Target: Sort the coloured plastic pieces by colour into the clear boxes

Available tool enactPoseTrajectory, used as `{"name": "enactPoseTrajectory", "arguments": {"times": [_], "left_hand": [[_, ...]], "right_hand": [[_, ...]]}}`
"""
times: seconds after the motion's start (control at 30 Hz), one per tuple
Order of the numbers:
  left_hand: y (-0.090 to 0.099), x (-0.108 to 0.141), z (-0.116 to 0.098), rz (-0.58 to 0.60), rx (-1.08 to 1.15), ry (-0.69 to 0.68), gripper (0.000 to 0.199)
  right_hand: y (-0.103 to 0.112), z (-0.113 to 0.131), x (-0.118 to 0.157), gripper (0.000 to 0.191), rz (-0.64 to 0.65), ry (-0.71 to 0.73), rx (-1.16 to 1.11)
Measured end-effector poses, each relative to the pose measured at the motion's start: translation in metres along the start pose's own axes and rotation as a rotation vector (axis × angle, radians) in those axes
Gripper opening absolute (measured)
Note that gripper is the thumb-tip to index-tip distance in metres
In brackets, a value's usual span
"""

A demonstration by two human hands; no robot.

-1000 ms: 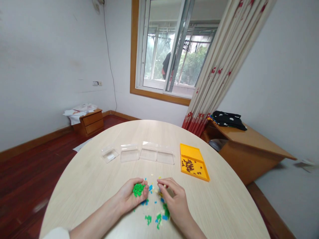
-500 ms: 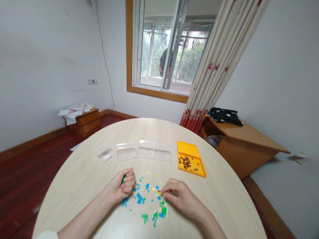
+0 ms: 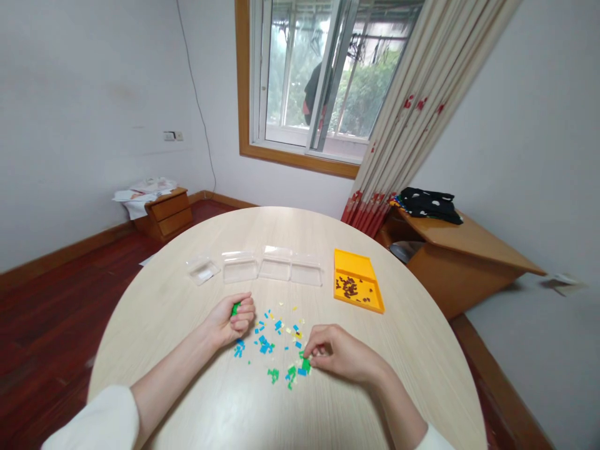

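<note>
My left hand (image 3: pixel 233 320) is curled closed, with green toy bricks (image 3: pixel 235 309) showing between thumb and fingers. It hovers at the left side of a scatter of small bricks. My right hand (image 3: pixel 341 353) is on the other side, thumb and forefinger pinched together at the edge of a green brick cluster (image 3: pixel 305 364); whatever lies between the fingertips is too small to make out. Blue bricks (image 3: pixel 265 345) are spread between the hands. A few yellow bricks (image 3: pixel 298 335) and pale ones lie among them, and more green bricks (image 3: pixel 291 375) sit nearer to me.
Several clear plastic boxes (image 3: pixel 240 269) stand in a row across the round table (image 3: pixel 197 387). To their right, an open yellow case (image 3: pixel 359 257) holds dark brown bricks (image 3: pixel 347 286). Beyond the table are a wooden desk (image 3: pixel 473 247) and a small cabinet (image 3: pixel 171 212).
My right hand has moved from beside a yellow brick towards me, to the green cluster. My left hand stays closed around the green bricks. The camera view has shifted slightly.
</note>
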State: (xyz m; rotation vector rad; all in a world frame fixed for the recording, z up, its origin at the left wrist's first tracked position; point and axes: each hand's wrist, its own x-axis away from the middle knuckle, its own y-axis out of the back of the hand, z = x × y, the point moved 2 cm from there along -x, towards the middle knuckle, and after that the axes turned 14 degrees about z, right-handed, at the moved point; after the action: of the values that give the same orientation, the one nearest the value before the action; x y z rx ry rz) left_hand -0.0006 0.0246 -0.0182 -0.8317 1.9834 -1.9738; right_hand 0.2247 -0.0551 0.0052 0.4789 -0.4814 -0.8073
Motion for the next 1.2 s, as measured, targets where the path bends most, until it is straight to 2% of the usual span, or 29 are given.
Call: {"name": "enactPoseTrajectory", "arguments": {"times": [0.23, 0.7, 0.83, 1.03, 1.2], "left_hand": [[0.000, 0.000, 0.000, 0.014, -0.048, 0.002, 0.034], [0.003, -0.002, 0.003, -0.002, -0.086, -0.008, 0.033], [0.003, -0.002, 0.004, 0.003, -0.091, 0.008, 0.033], [0.003, -0.001, 0.006, -0.011, -0.112, 0.011, 0.033], [-0.003, 0.000, 0.012, -0.038, -0.098, 0.012, 0.031]], "right_hand": [[-0.001, 0.001, 0.000, 0.025, 0.076, 0.006, 0.082], [-0.003, 0.007, -0.004, 0.017, 0.092, -0.014, 0.156], [-0.003, 0.004, -0.004, 0.014, 0.074, -0.048, 0.112], [-0.003, 0.001, -0.002, 0.025, 0.034, -0.044, 0.093], [0.000, 0.005, 0.000, 0.021, -0.020, -0.030, 0.080]]}}
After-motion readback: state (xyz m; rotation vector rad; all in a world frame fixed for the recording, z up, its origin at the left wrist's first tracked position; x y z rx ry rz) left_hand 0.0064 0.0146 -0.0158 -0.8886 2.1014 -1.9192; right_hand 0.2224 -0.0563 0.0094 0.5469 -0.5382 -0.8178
